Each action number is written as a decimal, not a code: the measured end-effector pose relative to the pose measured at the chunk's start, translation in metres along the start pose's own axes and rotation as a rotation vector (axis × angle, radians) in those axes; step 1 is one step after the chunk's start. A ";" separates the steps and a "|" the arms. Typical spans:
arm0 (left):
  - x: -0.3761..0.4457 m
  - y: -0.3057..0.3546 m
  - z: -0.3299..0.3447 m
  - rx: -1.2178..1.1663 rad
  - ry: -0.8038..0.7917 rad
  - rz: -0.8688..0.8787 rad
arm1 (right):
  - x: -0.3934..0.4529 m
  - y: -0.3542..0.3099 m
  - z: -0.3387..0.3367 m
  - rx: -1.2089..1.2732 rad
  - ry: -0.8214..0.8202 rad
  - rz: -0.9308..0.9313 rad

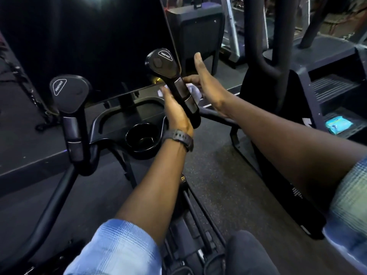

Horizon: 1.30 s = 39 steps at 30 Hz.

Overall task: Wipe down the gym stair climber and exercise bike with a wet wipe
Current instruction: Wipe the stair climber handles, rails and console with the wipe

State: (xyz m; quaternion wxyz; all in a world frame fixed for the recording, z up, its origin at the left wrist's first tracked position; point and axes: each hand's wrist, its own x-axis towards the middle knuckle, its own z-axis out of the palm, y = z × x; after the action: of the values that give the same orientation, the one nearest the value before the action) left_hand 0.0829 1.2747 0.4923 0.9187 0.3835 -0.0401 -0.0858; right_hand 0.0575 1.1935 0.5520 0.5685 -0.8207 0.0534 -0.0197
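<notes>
Two handles (172,84) labelled "RESISTANCE"; both hands (176,112) press a white wipe (193,91), fingers straight.

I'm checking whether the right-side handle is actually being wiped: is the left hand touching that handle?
Touching. The head view shows the left hand lying against the right-side handle, its fingers along the near side with no gap visible, and the white wipe behind the handle.

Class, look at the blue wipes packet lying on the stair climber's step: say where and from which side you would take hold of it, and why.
Grip the blue wipes packet across its short sides, coming from above and the open front of the step. It lies flat on the ribbed tread, with the next step overhanging behind, so a top pinch from the front looks easiest. Its finer shape is too blurred to judge.
</notes>
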 end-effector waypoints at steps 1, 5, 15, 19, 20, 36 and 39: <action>-0.006 -0.008 -0.001 0.046 0.049 0.018 | -0.001 0.000 -0.002 0.003 0.021 -0.009; -0.026 -0.037 -0.014 0.625 0.279 0.264 | -0.001 0.007 -0.011 0.059 0.102 -0.024; 0.027 0.032 0.024 0.854 0.318 1.001 | -0.004 0.030 -0.013 0.156 0.156 0.063; 0.033 0.046 -0.003 1.499 0.215 1.278 | -0.008 0.036 -0.014 0.210 0.149 0.094; 0.032 0.049 -0.014 1.693 0.134 1.334 | -0.009 0.037 -0.015 0.230 0.144 0.099; 0.018 0.042 -0.015 2.622 -0.969 1.456 | -0.019 0.076 -0.025 0.329 0.218 0.101; 0.015 0.025 -0.043 2.554 -1.375 1.561 | -0.021 0.088 -0.028 0.338 0.268 0.109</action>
State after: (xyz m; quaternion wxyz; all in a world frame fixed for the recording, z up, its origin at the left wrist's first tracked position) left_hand 0.1073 1.3194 0.4797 0.3425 -0.6263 0.6269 -0.3121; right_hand 0.0278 1.1388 0.4804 0.6860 -0.6998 0.1686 -0.1063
